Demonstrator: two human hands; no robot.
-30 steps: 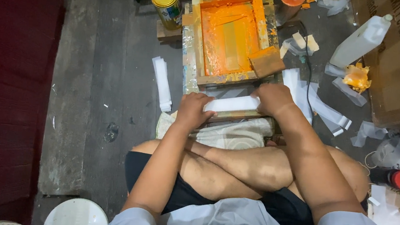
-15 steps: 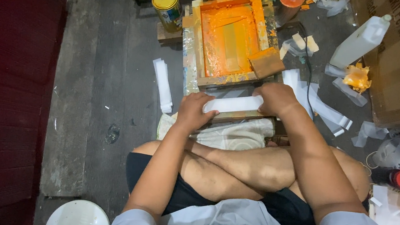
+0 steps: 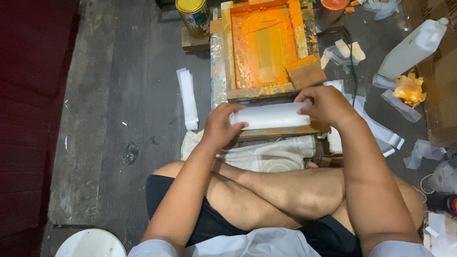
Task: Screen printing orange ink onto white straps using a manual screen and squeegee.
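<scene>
Both our hands on one white strip at the near edge of the orange-inked frame

We hold the white strip (image 3: 270, 116) flat between us — left hand (image 3: 219, 126) pinching its left end, fingers (image 3: 238, 126) curled over the edge, right hand (image 3: 325, 105) pressing fingers together on its right end. It lies just in front of the single wooden printing frame (image 3: 264, 42), above our crossed legs. We count one yellow tin (image 3: 193, 9), one white jug (image 3: 413, 48), one stack of strips (image 3: 187, 98) on the floor (image 3: 110, 78)
</scene>
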